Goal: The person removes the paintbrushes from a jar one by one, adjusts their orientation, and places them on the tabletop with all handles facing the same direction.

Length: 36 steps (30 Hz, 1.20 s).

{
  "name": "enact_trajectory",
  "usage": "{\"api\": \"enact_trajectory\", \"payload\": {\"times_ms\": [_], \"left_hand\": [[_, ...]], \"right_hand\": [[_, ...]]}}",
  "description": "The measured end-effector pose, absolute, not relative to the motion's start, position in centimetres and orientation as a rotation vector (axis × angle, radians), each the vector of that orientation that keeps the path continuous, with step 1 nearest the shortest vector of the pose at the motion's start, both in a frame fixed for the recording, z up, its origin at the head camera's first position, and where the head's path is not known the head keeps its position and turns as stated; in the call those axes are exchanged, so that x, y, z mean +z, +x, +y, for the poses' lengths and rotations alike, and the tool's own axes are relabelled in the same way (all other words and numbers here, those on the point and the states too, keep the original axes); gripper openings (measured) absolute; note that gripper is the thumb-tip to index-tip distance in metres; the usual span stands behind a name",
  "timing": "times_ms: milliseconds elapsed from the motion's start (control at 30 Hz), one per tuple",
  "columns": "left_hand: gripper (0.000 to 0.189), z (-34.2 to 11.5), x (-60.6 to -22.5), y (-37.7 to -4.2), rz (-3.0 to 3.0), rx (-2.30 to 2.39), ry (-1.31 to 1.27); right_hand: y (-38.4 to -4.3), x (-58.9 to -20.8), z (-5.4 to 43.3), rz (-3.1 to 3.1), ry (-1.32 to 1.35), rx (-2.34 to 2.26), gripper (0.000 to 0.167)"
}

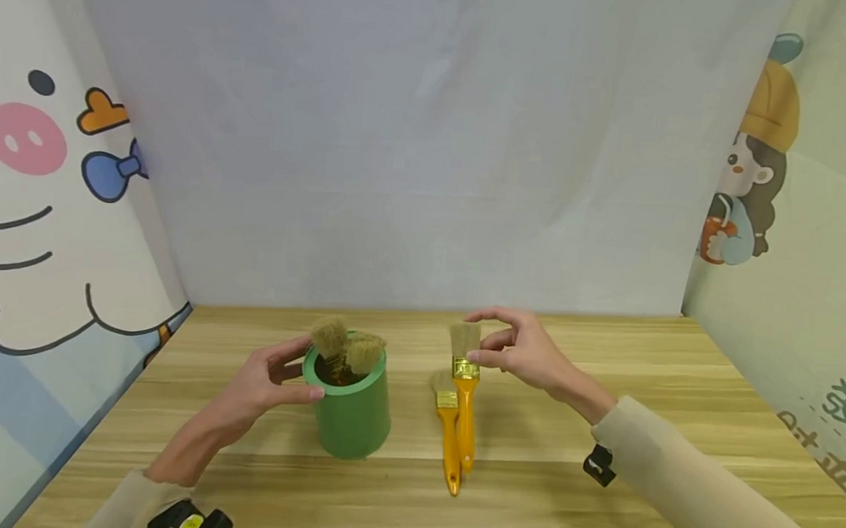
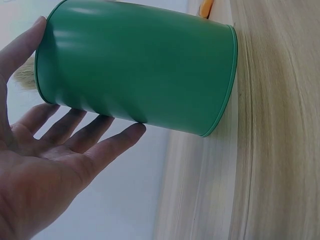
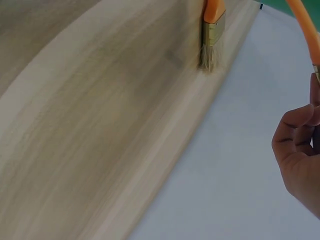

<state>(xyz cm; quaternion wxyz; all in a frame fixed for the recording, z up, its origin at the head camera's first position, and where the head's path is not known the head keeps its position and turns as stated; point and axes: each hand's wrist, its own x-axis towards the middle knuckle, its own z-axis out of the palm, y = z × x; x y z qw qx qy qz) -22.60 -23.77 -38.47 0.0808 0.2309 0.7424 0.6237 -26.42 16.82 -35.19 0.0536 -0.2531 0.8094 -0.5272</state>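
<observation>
At the bottom edge of the head view, nearest the lens, are the left sleeve and a black wrist device; the right sleeve crosses the lower right. Left of centre, the left hand holds a green pot near its rim, thumb and fingers spread around it. The pot stands upright on the table, a pair of bristle heads showing above its mouth. Just right of mid-frame, the right hand pinches a brush near its metal band, bristle end raised; a second brush lies partly behind it.

In the left wrist view, the palm fills the lower left, fingertips against the pot's lower edge as pictured, thumb at its rim.

In the right wrist view, the second brush lies at upper centre, and the pinched one's handle slants in at upper right. The hand is cut by the right edge, so its contact cannot be told there.

The step in hand seems to be picking up one brush while the pot is steadied. The next move probably calls for a firm pinch and clearance from the second brush.
</observation>
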Motion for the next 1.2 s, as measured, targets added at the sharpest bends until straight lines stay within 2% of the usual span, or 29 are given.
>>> {"api": "enact_trajectory", "payload": {"times_ms": [633,1200], "left_hand": [[0.084,-23.8,-38.1,-22.5,2.222,1.861,0.704],[0.086,-23.8,-38.3,-22.4,2.234,1.85,0.668]], "right_hand": [[-26.8,-38.4,19.4,2.428,-0.575,-1.558,0.055],[-27.9,-40.4,19.5,2.349,-0.396,-1.545,0.056]]}}
